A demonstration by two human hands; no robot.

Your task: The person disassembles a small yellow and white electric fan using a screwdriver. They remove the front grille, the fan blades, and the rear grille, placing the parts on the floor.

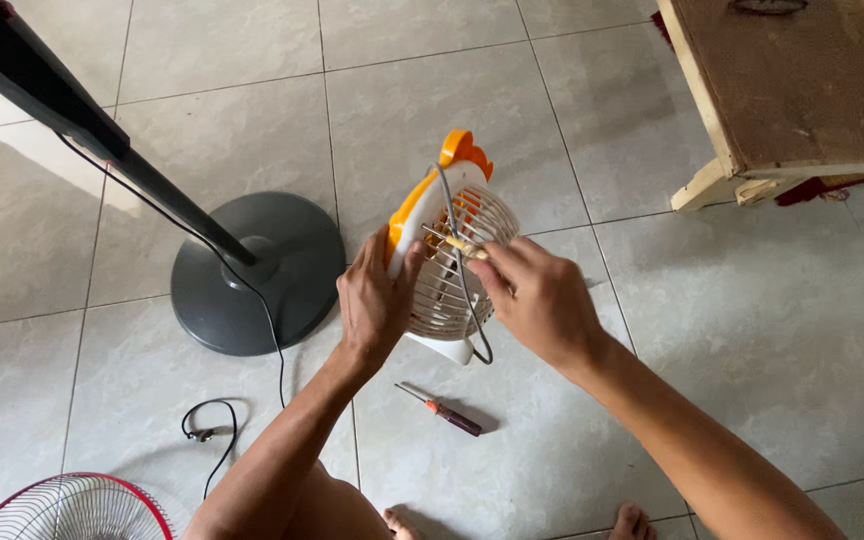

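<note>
Far left: red fan grille (77,508) on floor (752,330), black pole and grey round stand base (257,275), black cable. Centre: left hand (377,300) clasps orange-white small fan (447,250) by its rim, fingers wrapped, fan upright on floor. Right hand (537,295) pinches thin screwdriver (457,243), shaft roughly level, tip pointing left into grille; right hand nearer it. Spare red-handled screwdriver (444,410) lies on floor below fan, untouched. Wooden furniture (792,90) far right.
</note>
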